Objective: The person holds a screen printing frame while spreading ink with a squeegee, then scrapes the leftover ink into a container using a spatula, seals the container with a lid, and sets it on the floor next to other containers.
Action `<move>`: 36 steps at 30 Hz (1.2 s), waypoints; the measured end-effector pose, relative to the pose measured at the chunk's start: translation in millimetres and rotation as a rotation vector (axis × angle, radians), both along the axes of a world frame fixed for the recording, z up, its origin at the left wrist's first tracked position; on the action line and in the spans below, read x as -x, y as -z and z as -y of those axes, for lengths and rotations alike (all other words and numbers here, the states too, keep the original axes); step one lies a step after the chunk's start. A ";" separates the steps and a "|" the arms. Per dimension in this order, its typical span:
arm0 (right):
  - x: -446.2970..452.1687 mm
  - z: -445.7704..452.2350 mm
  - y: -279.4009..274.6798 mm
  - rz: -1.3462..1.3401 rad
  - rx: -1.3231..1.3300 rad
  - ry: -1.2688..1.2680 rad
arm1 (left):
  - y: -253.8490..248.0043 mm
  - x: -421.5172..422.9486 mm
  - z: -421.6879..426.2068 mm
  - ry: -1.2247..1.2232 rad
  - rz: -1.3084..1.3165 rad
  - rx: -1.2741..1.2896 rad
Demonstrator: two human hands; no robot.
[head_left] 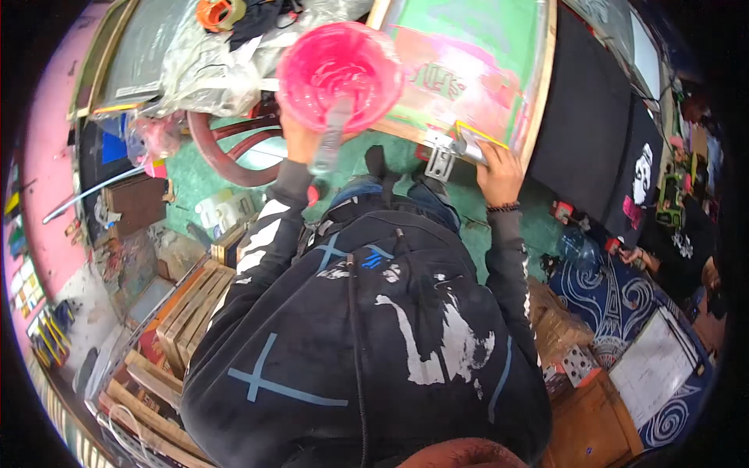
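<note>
My left hand (296, 139) grips the side of a pink ink tub (292, 86), partly hidden behind it. A grey spatula (331, 140) leans out over the tub's near rim, and glossy pink ink coats the inside. My right hand (499, 173) is closed around a squeegee (470, 147) with a yellow edge, at the near end of a screen printing frame (534, 117). The frame's green mesh (484, 31) is smeared with pink ink around a dark lettered design (438, 81). A metal hinge clamp (441, 161) sits on the frame's near edge, beside the squeegee.
Black fabric (581, 101) lies right of the frame. Plastic sheeting (211, 70) and an orange tape roll (218, 14) lie at the back left. Below are a dark red ring (204, 144), white jugs (222, 209) and wooden crates (191, 312). Another person's hand (630, 256) shows at right.
</note>
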State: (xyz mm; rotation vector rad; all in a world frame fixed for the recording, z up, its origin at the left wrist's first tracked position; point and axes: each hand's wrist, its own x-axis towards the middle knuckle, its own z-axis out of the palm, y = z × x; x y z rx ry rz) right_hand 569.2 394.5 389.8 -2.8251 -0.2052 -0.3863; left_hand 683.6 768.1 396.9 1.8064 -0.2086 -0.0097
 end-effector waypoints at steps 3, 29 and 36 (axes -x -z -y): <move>8.6 1.9 2.2 -0.056 -0.020 -0.028 | -10.8 -5.1 16.6 -0.194 0.231 -0.093; -115.2 -121.7 -250.9 -0.114 0.440 -0.384 | -50.2 -27.7 47.1 -0.204 0.519 -0.194; -157.5 -125.0 -323.5 0.275 0.824 -0.784 | -62.3 -30.5 35.9 -0.080 0.445 -0.154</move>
